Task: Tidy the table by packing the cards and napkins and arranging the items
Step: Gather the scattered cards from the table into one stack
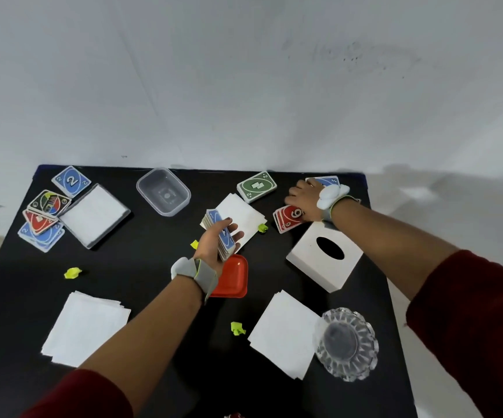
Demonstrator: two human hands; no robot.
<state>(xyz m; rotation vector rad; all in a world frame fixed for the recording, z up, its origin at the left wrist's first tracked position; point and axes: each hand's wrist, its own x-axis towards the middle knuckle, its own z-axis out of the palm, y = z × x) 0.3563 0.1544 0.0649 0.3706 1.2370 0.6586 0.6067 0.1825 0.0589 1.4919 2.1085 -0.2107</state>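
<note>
My left hand (214, 240) holds a thick deck of cards (220, 236) with a blue card on top, above the middle of the black table (141, 267). My right hand (303, 197) rests fingers-down on a small pile of red cards (288, 217) at the far right. A green card pile (257, 186) lies just left of that hand and a blue card (327, 181) peeks out behind it. More cards lie at the far left: a blue 2 (71, 181) and a mixed pile (43, 220). Napkin stacks lie at the near left (86, 327), near right (283, 333), centre (244, 217) and far left (93, 215).
A clear plastic tub (163, 191) stands at the back. A white tissue box (324, 260) sits right of centre, a red tray (232, 277) under my left wrist, a glass ashtray (346, 343) at the near right. Crumpled yellow-green scraps (72, 273) lie scattered about.
</note>
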